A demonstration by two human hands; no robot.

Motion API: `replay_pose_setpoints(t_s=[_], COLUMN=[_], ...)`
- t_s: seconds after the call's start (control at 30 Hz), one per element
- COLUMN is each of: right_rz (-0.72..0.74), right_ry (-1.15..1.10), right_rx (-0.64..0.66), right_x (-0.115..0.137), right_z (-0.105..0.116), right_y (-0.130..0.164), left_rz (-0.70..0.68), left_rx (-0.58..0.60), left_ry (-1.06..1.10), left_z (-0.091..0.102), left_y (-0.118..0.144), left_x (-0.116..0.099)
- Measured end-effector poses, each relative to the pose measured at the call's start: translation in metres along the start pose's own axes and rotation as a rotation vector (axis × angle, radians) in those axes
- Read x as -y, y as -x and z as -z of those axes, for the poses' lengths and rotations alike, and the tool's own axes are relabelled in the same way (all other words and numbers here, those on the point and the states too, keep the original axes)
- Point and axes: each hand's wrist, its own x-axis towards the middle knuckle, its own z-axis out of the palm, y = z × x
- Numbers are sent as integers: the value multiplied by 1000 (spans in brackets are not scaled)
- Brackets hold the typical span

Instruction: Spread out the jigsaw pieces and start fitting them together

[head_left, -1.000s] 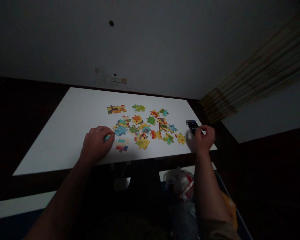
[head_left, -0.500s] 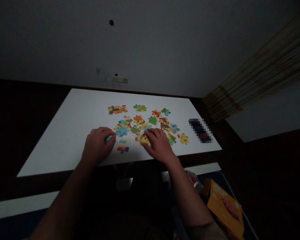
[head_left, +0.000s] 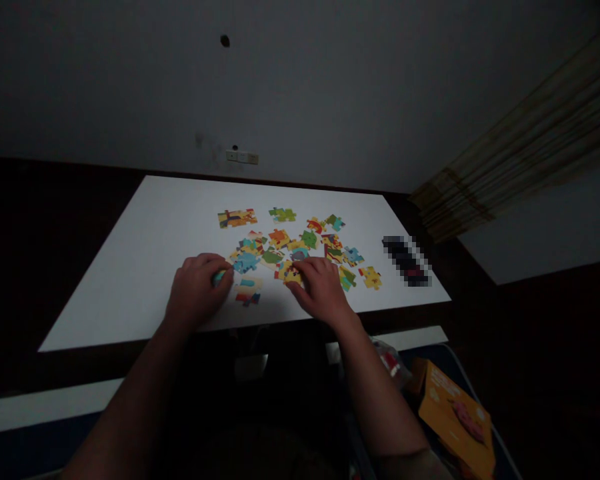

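Several colourful jigsaw pieces (head_left: 280, 237) lie scattered on a white table (head_left: 145, 247). My left hand (head_left: 196, 293) rests near the table's front edge with its fingers curled around a small teal piece (head_left: 220, 276). My right hand (head_left: 320, 290) lies flat on the table, its fingertips on a yellow piece (head_left: 289, 273) in the middle of the pile. A red, blue and cream piece (head_left: 247, 292) sits between my two hands. A joined strip of pieces (head_left: 237, 217) lies at the back left of the pile.
A dark blurred object (head_left: 407, 261) lies on the table's right side. An orange box (head_left: 457, 420) and a plastic bag (head_left: 387, 357) sit below the table at the right. A wall socket (head_left: 242, 157) is behind the table. A curtain (head_left: 520, 147) hangs at the right.
My right hand left the dark object at the table's right edge and moved left onto the pile, settling on the yellow piece. My left hand stayed in place.
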Motion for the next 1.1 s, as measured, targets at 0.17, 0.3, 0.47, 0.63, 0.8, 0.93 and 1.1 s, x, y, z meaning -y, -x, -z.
replay_pose_setpoints(t_s=[0.17,0.3,0.47,0.63,0.8,0.93,1.1], right_rz=[15,24,25,17,12,12,17], right_ry=[8,-55,-114,-130,-64,-11,-69], right_rx=[-29,-18,-14,-24,-39,-46,-46], right_x=[-3,-7,-10,-10,-6,-6,-11], right_z=[-3,-4,-1,0,-4,-8,-7], right_y=[0,0,1,2,1,-1,-2], left_rz=[7,20,9,13,25,31,31], left_rx=[3,14,20,29,19,7,8], left_ry=[-7,4,20,23,26,43,39], left_z=[0,0,1,1,0,-1,1], left_y=[2,3,3,2,3,2,1], left_x=[-3,-4,-3,-3,-3,-3,-4])
